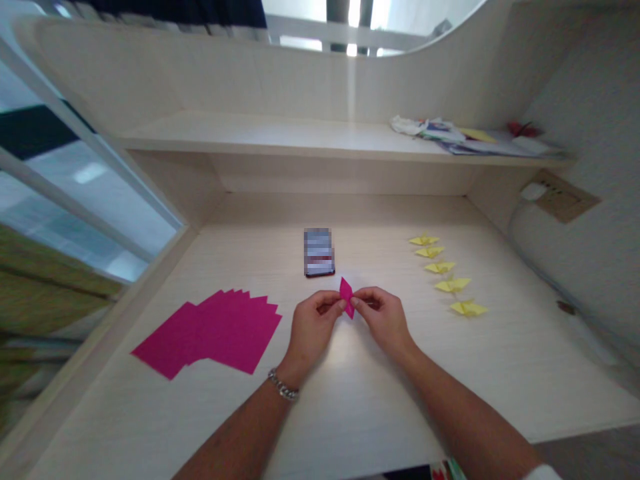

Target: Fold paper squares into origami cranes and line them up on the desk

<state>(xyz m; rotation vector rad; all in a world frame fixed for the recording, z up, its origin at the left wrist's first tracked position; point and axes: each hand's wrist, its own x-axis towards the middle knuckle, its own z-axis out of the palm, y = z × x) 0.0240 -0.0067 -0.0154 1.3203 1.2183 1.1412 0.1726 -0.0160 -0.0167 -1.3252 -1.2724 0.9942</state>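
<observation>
A small folded piece of pink paper [346,293], diamond-shaped with pointed ends, is held up over the middle of the desk. My left hand [315,323] pinches its left side between thumb and fingers. On the opposite side, my right hand [384,317] grips it the same way. Several loose pink paper squares [227,330] lie fanned out to the left of my hands. To the right stands a slanting row of several folded yellow paper cranes [452,285]. Just beyond my hands lies a phone [319,252] with its screen lit and blurred.
A pale wooden desk [240,427] carries everything, with a shelf [280,137] across its back. Papers [480,139] are piled on the shelf's right end. A plug and cable [520,240] run down from the wall socket [565,195] at the right.
</observation>
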